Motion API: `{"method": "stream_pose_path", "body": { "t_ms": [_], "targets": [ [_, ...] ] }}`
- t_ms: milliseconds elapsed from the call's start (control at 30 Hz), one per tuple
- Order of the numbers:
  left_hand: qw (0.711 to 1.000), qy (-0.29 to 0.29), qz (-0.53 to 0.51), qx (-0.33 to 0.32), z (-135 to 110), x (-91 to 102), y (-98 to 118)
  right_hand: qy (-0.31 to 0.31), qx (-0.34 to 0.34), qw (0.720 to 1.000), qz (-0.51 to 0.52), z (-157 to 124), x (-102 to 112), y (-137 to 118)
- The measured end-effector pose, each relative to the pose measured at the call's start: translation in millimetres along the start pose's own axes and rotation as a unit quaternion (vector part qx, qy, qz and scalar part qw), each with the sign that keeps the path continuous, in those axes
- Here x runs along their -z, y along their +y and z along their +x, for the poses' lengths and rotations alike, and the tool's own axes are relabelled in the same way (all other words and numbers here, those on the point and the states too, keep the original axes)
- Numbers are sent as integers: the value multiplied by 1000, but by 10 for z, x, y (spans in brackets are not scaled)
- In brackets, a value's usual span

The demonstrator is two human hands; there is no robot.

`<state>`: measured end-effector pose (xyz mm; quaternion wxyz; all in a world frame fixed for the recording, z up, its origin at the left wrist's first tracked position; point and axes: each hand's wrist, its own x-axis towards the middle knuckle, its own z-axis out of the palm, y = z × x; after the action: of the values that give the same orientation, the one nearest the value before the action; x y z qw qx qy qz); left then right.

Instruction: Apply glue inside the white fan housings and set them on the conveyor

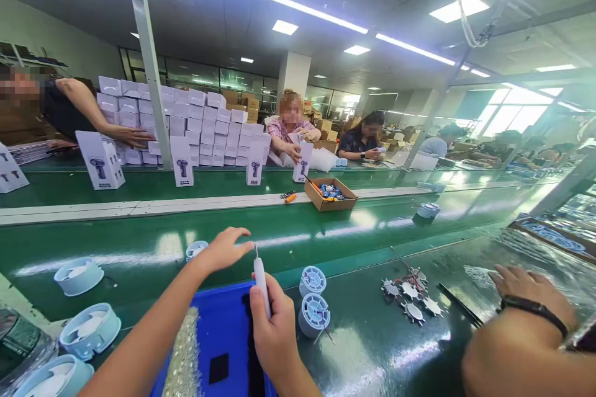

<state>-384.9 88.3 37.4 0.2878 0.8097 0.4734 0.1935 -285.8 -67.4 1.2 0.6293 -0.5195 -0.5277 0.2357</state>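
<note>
My right hand is wrapped round a slim white screwdriver, its thin metal tip pointing up and away. My left hand reaches over the green belt, thumb and forefinger apart, with nothing visible between them. Its thumb appears close to the screwdriver tip; contact is unclear. Just behind that hand is a light-blue round housing, partly hidden. Below both hands lies a blue tray with many small pale pieces and a black square. Two blue spoked housings stand right of my right hand.
More blue housings sit at left. Star-shaped grey parts lie at right, near a co-worker's hand with a black band. A cardboard box of small parts stands ahead. Across the belt, people work beside stacked white boxes.
</note>
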Motion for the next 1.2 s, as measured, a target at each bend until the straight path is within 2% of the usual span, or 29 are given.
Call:
{"method": "stream_pose_path", "body": {
  "t_ms": [67, 133, 200, 267, 400, 600, 833, 1000, 1067, 1200],
  "targets": [
    [988, 49, 115, 94, -55, 131, -270, -17, -23, 1000, 6, -10, -24, 11],
    [974, 54, 157, 157, -123, 176, -499, -31, -53, 998, 13, -30, -47, 50],
    [976, 37, 141, 164, -183, 153, -642, -38, -76, 996, 15, -52, -69, 98],
    [981, 36, 116, 152, -216, 109, -688, -46, -88, 995, 16, -73, -91, 139],
    [984, 66, 76, 146, -242, 140, -574, -73, -107, 991, 45, -119, -148, 184],
    [986, 138, -39, 86, -400, 438, -282, -135, -103, 984, 55, -192, -220, 268],
    [979, 137, -130, 81, -540, 566, -138, -155, -107, 982, 16, -237, -221, 395],
    [975, 137, -163, 65, -582, 609, -81, -159, -106, 981, -28, -214, -192, 352],
    [974, 136, -168, 64, -589, 615, -71, -129, -68, 987, -72, -178, -148, 324],
    [974, 141, -169, 58, -585, 599, -74, -8, 13, 991, -134, -99, -41, 303]
  ]
}}
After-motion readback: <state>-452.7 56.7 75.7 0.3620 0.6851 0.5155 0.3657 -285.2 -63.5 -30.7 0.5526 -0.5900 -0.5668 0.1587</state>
